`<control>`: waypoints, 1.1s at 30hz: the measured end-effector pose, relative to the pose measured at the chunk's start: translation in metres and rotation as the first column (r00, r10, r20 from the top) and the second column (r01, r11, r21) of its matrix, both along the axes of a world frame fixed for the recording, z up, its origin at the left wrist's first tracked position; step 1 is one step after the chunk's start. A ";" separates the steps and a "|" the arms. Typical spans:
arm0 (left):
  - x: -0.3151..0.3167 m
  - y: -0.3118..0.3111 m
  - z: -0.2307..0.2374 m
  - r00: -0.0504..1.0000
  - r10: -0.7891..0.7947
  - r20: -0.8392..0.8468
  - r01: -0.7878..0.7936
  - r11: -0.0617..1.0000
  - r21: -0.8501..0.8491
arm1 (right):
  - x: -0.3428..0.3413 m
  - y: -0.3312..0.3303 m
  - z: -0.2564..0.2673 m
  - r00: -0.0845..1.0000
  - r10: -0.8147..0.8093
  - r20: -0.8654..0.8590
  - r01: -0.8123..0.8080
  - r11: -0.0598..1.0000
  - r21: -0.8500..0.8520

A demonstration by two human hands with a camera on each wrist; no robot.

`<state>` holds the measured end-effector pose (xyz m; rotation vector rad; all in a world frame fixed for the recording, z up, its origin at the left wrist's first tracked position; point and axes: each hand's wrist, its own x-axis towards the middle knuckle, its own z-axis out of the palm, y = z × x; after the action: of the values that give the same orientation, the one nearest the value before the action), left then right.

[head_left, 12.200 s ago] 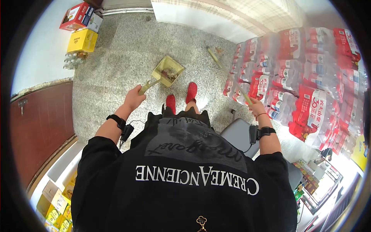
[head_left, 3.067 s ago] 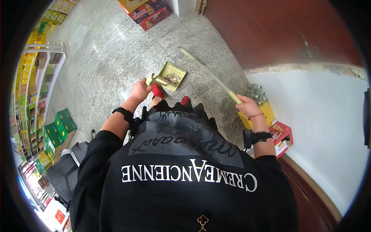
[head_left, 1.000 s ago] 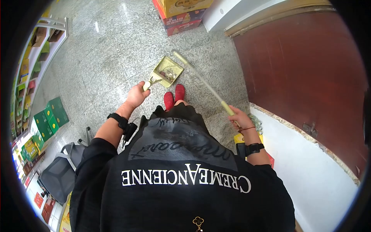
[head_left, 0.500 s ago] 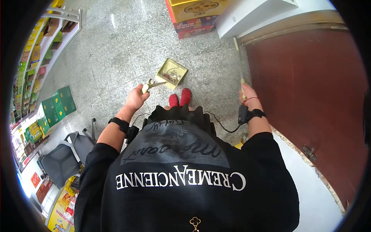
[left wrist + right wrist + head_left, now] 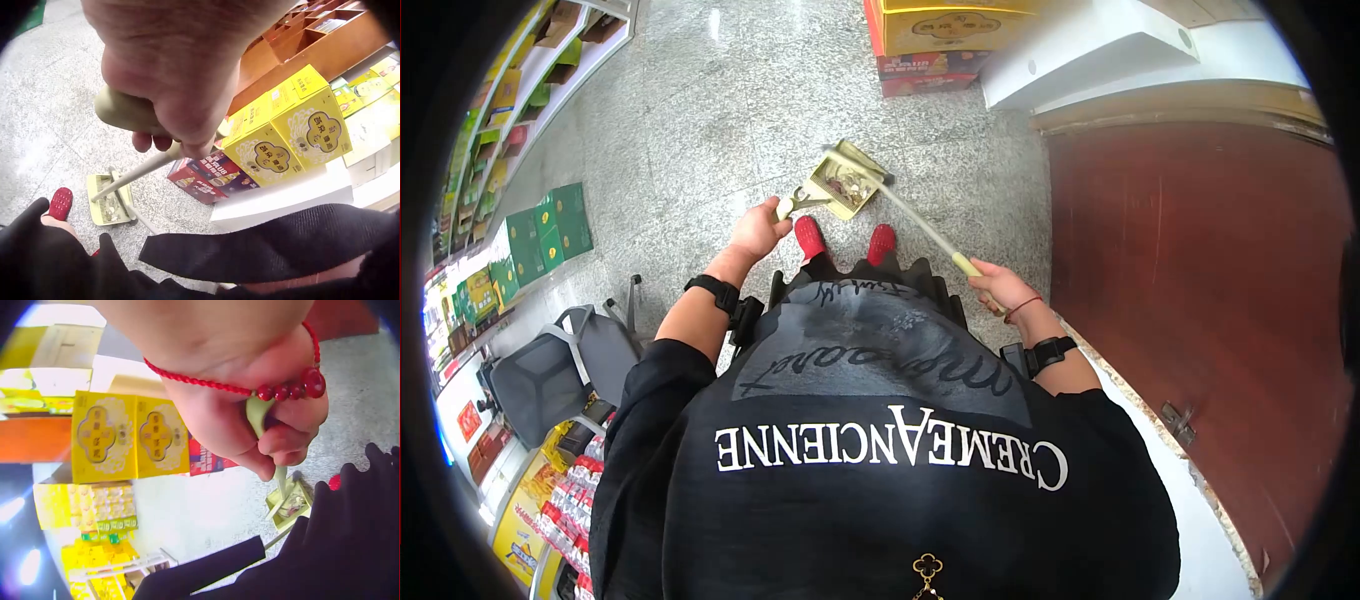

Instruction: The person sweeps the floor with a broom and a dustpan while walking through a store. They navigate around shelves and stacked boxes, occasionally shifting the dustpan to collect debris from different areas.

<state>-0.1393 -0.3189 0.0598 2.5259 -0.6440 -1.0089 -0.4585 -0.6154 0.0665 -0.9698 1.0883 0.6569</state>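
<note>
In the head view my left hand [image 5: 760, 232] grips the handle of a pale yellow dustpan [image 5: 862, 203], which holds bits of litter. My right hand [image 5: 1004, 288] holds a long pale stick [image 5: 925, 226], probably a broom handle, that slants up and left across the pan. The left wrist view has my left hand [image 5: 172, 81] curled round the handle above the dustpan [image 5: 99, 215]. From the right wrist my right hand [image 5: 250, 406] wraps the green-yellow grip [image 5: 257, 416], with the pan [image 5: 270, 501] below. The stick's lower end is hard to make out.
Red shoes [image 5: 810, 236] stand just below the pan. Stacked boxes [image 5: 930, 35] are at the top, a dark red door [image 5: 1190, 250] at right, shelves [image 5: 530, 90] at left. A grey chair [image 5: 540, 385] and green cartons [image 5: 545, 235] are on the left.
Since half a second ago the stick has swung from beside the door leftward over the dustpan, my right hand moving left. Earlier the surroundings turned from bottle packs to the door. Both hands kept their grips.
</note>
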 end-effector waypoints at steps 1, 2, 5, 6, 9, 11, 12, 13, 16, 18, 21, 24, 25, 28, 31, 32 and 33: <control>0.000 0.002 0.001 0.999 0.003 0.035 -0.003 1.000 0.009 | 0.006 -0.001 0.003 0.998 0.056 0.041 -0.054 0.998 -0.041; 0.000 0.005 0.003 0.999 0.009 0.036 -0.010 1.000 0.012 | 0.009 -0.001 0.005 0.991 0.111 0.078 -0.105 0.991 -0.083; 0.009 0.014 0.005 0.995 -0.001 0.102 -0.003 0.999 0.038 | 0.012 -0.009 0.026 0.992 0.095 0.078 -0.089 0.993 -0.075; 0.014 0.022 0.001 0.998 0.015 0.068 -0.017 1.000 0.018 | 0.011 -0.013 0.033 0.996 0.059 0.061 -0.055 0.997 -0.062; 0.026 0.037 0.009 0.996 0.074 0.043 -0.074 0.997 -0.001 | 0.008 -0.023 0.034 0.998 0.065 0.007 -0.062 0.974 -0.219; 0.039 0.053 0.003 0.992 0.116 0.054 -0.116 0.993 -0.002 | 0.010 -0.032 0.025 0.999 0.011 -0.049 -0.025 0.959 -0.281; 0.049 0.069 -0.014 0.986 0.165 0.031 -0.165 0.986 -0.022 | 0.018 -0.032 0.026 0.999 0.015 -0.047 -0.027 0.959 -0.281; 0.057 0.081 -0.015 0.977 0.214 0.009 -0.214 0.976 -0.045 | 0.029 -0.028 0.029 0.997 -0.029 -0.073 0.005 0.953 -0.302; 0.081 0.101 -0.003 0.981 0.196 0.002 -0.196 0.979 0.048 | 0.065 -0.006 0.012 0.984 -0.126 -0.125 0.079 0.942 -0.327; 0.096 0.115 -0.003 0.979 0.204 0.004 -0.204 0.979 0.018 | 0.089 0.014 -0.006 0.975 -0.189 -0.116 0.154 0.953 -0.259; 0.117 0.133 0.005 0.984 0.174 0.023 -0.174 0.985 -0.016 | 0.126 0.058 -0.008 0.983 -0.117 -0.140 0.085 0.973 -0.214; 0.147 0.155 0.007 0.991 0.133 0.026 -0.133 0.991 -0.021 | 0.173 0.103 0.021 0.992 -0.018 -0.122 -0.001 0.988 -0.158; 0.158 0.162 0.010 0.996 0.087 0.024 -0.087 0.996 0.024 | 0.189 0.115 0.028 0.995 0.004 -0.096 -0.016 0.992 -0.129; 0.191 0.183 0.009 0.999 0.036 -0.033 -0.034 0.998 0.058 | 0.238 0.143 0.043 0.986 0.153 -0.062 -0.156 0.986 -0.062; 0.214 0.197 0.003 0.996 -0.046 0.078 0.036 0.990 0.133 | 0.284 0.165 0.049 0.972 0.230 0.045 -0.227 0.972 -0.061; 0.219 0.204 0.000 0.996 -0.052 0.076 0.041 0.990 0.134 | 0.295 0.171 0.055 0.973 0.225 0.044 -0.222 0.973 -0.059; 0.224 0.209 0.000 0.996 0.004 0.084 -0.010 0.997 0.071 | 0.305 0.176 0.064 0.974 0.211 0.076 -0.208 0.977 -0.046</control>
<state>0.0851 -0.1104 0.0598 2.6430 -0.6327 -0.9436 -0.1537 -0.4395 0.1308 -1.1446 0.9372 0.7647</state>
